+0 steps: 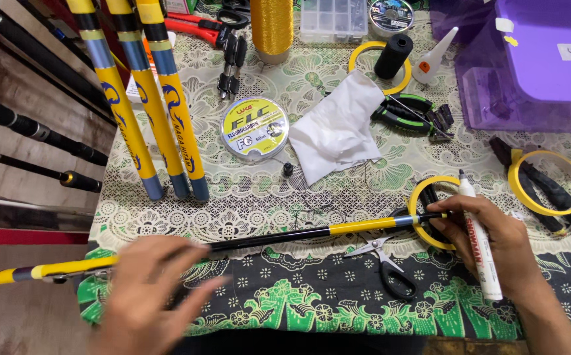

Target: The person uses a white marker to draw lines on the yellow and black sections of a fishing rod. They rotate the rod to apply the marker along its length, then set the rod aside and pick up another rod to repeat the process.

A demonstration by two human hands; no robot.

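A thin fishing rod section (298, 235), black with yellow bands, lies almost level across the patterned cloth. My left hand (150, 296), blurred, covers the rod near its thicker yellow end and grips it. My right hand (502, 243) holds a white marker pen (479, 243) upright along the fingers, tip pointing away from me. Its fingertips also touch the rod's thin end, which lies over a yellow tape ring (416, 197). Small black-handled scissors (391, 269) lie just below the rod.
Three yellow-and-blue rod sections (147, 98) stand at the left. A round line spool (254, 128), a white cloth (338, 131), green-black pliers (407, 112), a purple box (535, 59) and a second yellow ring (548, 158) over black pliers (548, 194) crowd the table. Dark rods lean past the left edge.
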